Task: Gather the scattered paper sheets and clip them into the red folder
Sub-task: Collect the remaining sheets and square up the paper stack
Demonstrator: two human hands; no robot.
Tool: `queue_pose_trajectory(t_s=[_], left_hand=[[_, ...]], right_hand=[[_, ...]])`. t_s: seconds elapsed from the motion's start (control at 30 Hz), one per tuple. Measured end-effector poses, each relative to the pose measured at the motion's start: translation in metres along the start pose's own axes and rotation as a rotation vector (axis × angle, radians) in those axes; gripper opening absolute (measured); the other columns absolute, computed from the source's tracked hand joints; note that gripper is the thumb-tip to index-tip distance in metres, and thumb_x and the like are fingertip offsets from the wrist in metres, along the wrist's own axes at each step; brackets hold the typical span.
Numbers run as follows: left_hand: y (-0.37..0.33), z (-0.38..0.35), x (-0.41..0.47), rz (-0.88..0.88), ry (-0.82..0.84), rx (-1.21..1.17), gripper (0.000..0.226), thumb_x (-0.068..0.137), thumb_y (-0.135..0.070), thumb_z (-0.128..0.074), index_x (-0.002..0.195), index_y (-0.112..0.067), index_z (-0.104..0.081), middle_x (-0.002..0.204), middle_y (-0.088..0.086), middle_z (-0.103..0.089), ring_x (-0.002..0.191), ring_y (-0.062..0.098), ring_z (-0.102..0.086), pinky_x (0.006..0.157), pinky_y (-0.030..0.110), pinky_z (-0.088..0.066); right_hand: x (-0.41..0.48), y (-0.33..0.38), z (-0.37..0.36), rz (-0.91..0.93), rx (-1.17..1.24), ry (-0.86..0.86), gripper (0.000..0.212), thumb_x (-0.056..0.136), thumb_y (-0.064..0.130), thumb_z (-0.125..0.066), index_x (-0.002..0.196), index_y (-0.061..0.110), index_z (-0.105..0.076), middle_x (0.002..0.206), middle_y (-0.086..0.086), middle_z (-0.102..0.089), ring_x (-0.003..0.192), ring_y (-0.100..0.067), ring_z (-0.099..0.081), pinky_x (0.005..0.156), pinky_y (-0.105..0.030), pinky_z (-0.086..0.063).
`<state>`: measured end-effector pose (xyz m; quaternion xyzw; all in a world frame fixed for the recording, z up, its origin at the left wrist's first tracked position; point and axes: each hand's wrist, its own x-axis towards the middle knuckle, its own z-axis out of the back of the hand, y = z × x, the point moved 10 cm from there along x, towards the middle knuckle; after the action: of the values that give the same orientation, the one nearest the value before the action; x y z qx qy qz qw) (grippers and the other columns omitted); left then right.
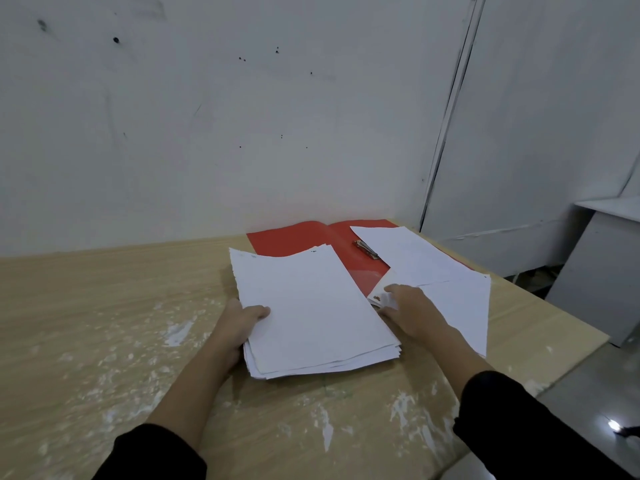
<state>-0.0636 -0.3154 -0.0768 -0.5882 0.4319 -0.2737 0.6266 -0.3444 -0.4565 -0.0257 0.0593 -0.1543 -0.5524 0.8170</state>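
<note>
The red folder lies open against the wall at the back of the table, its metal clip on the right half. A stack of white sheets sits in front of it, and my left hand grips its left edge with the thumb on top. Two loose sheets lie to the right: one partly on the folder, another on the table. My right hand rests on that nearer loose sheet, fingers stretched toward its left corner.
The wooden table is smeared with white patches. Its right edge runs diagonally past the loose sheets. A white cabinet stands beyond it on the right. A white wall rises right behind the folder.
</note>
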Motion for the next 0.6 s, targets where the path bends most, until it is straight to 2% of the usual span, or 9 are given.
queue_pose_trajectory(t_s=[0.07, 0.13, 0.23, 0.33, 0.43, 0.5, 0.6], left_hand=[[-0.001, 0.000, 0.000, -0.008, 0.002, 0.008, 0.033, 0.089, -0.006, -0.059, 0.122, -0.002, -0.054, 0.109, 0.011, -0.067, 0.090, 0.028, -0.066, 0.063, 0.032, -0.050], [0.000, 0.000, 0.001, -0.010, 0.005, 0.010, 0.034, 0.089, -0.006, -0.059, 0.122, -0.002, -0.055, 0.110, 0.012, -0.067, 0.091, 0.029, -0.066, 0.064, 0.032, -0.051], [0.000, 0.001, 0.002, -0.005, 0.002, 0.006, 0.037, 0.088, -0.006, -0.059, 0.124, -0.002, -0.053, 0.114, 0.012, -0.065, 0.094, 0.030, -0.065, 0.067, 0.034, -0.052], [-0.001, 0.001, 0.004, -0.013, 0.003, 0.020, 0.034, 0.088, -0.006, -0.058, 0.122, -0.002, -0.055, 0.109, 0.011, -0.067, 0.090, 0.028, -0.066, 0.062, 0.032, -0.050], [-0.002, 0.001, 0.004, -0.023, -0.001, 0.039, 0.031, 0.088, -0.005, -0.058, 0.119, -0.001, -0.056, 0.104, 0.010, -0.068, 0.087, 0.027, -0.067, 0.060, 0.031, -0.049], [-0.003, 0.000, 0.004, -0.034, 0.000, 0.051, 0.028, 0.089, -0.006, -0.058, 0.117, -0.003, -0.058, 0.097, 0.005, -0.068, 0.084, 0.024, -0.067, 0.058, 0.030, -0.048], [-0.004, -0.001, 0.002, -0.050, 0.002, 0.063, 0.027, 0.090, -0.007, -0.058, 0.117, -0.005, -0.057, 0.095, 0.003, -0.067, 0.081, 0.022, -0.065, 0.056, 0.029, -0.047]], right_hand=[[0.001, -0.004, 0.000, -0.012, -0.024, -0.029, 0.023, 0.096, 0.022, -0.050, 0.108, 0.007, -0.063, 0.107, -0.009, -0.066, 0.101, -0.024, -0.062, 0.082, -0.027, -0.046], [0.001, -0.010, 0.006, -0.058, -0.059, -0.096, 0.027, 0.099, 0.022, -0.044, 0.092, 0.004, -0.063, 0.092, -0.010, -0.067, 0.081, -0.020, -0.062, 0.071, -0.025, -0.043], [-0.002, -0.018, 0.034, -0.133, 0.059, -0.289, 0.024, 0.096, 0.019, -0.052, 0.085, 0.002, -0.063, 0.083, -0.012, -0.066, 0.076, -0.023, -0.064, 0.070, -0.030, -0.050], [-0.009, -0.015, 0.062, -0.110, 0.255, -0.436, 0.018, 0.090, 0.013, -0.061, 0.075, 0.003, -0.061, 0.072, -0.009, -0.062, 0.064, -0.016, -0.056, 0.056, -0.022, -0.042], [-0.013, -0.006, 0.085, -0.090, 0.336, -0.489, 0.017, 0.089, 0.013, -0.061, 0.073, 0.006, -0.057, 0.069, -0.001, -0.057, 0.058, -0.005, -0.047, 0.051, -0.011, -0.032], [-0.012, 0.002, 0.100, -0.078, 0.366, -0.505, 0.015, 0.088, 0.009, -0.059, 0.074, 0.005, -0.055, 0.071, -0.002, -0.057, 0.059, -0.008, -0.046, 0.048, -0.011, -0.032], [-0.013, 0.016, 0.132, -0.058, 0.433, -0.579, 0.007, 0.083, 0.002, -0.060, 0.081, 0.002, -0.054, 0.072, -0.003, -0.057, 0.067, -0.016, -0.049, 0.053, -0.015, -0.031]])
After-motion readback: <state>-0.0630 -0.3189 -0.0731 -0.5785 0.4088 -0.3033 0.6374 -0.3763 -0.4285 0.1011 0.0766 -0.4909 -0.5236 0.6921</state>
